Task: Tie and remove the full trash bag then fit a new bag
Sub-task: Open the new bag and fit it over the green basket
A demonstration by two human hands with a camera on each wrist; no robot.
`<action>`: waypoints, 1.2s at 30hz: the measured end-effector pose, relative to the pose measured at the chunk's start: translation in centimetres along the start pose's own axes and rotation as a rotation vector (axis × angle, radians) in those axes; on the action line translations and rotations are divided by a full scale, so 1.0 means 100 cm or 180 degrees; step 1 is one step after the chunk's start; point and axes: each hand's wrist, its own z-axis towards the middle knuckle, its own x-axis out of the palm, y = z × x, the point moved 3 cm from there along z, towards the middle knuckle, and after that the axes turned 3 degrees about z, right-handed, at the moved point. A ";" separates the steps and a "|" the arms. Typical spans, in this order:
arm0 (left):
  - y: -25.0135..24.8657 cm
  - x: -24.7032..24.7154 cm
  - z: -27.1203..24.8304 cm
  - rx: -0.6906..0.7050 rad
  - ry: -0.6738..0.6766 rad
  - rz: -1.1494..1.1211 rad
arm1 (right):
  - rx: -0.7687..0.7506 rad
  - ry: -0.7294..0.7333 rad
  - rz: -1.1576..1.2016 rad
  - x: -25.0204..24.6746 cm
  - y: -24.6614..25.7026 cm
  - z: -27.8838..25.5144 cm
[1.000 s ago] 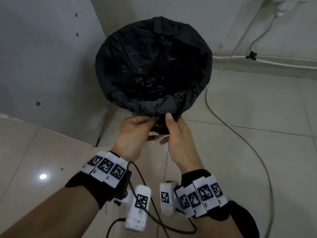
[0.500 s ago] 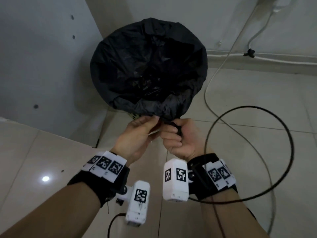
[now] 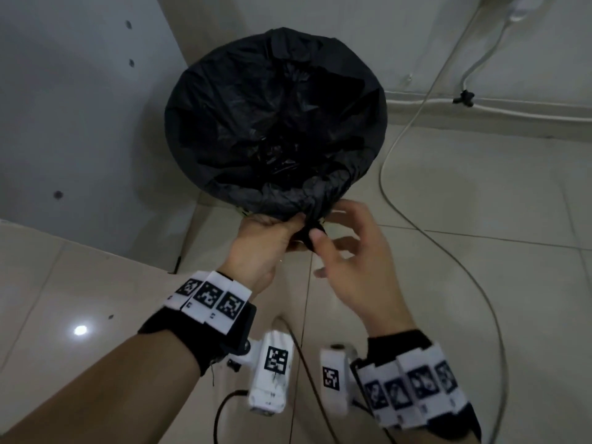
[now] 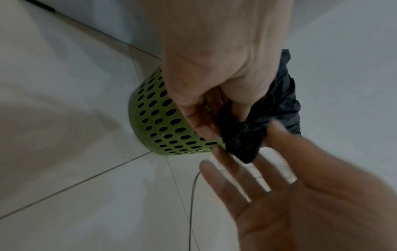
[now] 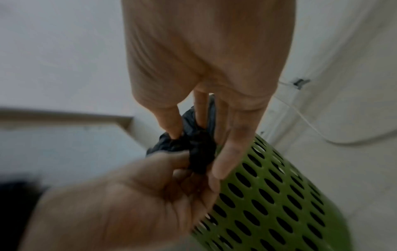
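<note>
A black trash bag (image 3: 275, 123) lines a green perforated bin (image 4: 154, 122), its edge folded over the rim. At the near rim the slack plastic is gathered into a twisted bunch (image 4: 240, 141). My left hand (image 3: 296, 227) grips this bunch from the left, thumb and fingers curled on it. From the right, my right hand (image 3: 317, 230) pinches the same bunch (image 5: 199, 152) between thumb and forefinger, and its other fingers are spread and straight. The bin's green wall (image 5: 268, 195) shows just below the hands. The head view shows only dark plastic inside the bag.
The bin stands on a pale tiled floor in a corner, with a grey panel (image 3: 80, 107) on its left and a wall behind. A white cable (image 3: 394, 149) curves across the floor to the right. A thin black cord (image 3: 221, 411) trails under my wrists.
My right hand has gone from a closed fist round the bunch to a thumb-and-forefinger pinch with the other fingers spread. The looping black cord has dropped out of sight. The left hand keeps its grip.
</note>
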 end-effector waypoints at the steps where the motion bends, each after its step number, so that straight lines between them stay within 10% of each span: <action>1: 0.000 0.000 0.001 0.0010 -0.0023 -0.0081 | -0.0557 -0.0115 -0.0369 0.005 0.002 -0.003; 4: -0.002 -0.002 0.003 -0.0010 -0.0012 -0.0133 | -0.1516 -0.0260 -0.0942 0.018 0.000 -0.001; 10: -0.001 -0.008 0.003 -0.0032 0.0617 0.0112 | -0.1796 0.0099 -0.1798 0.017 -0.002 0.016; 18: 0.008 -0.004 0.001 -0.0263 0.0906 -0.0125 | 0.1317 0.0247 0.2013 0.010 -0.006 0.032; 25: 0.006 0.003 -0.002 -0.0484 0.1042 -0.0367 | 0.2369 0.1221 0.2770 0.004 -0.006 0.027; 27: 0.007 0.003 0.000 -0.0558 0.0803 -0.0352 | 0.2047 0.0940 0.2015 -0.004 -0.004 0.025; 32: -0.003 0.002 0.009 -0.0397 0.0164 -0.0549 | -0.0598 0.0326 -0.1138 -0.004 0.014 0.003; 36: -0.002 -0.003 0.011 -0.0441 0.0089 -0.0396 | -0.1356 0.0072 -0.1962 0.003 0.010 0.016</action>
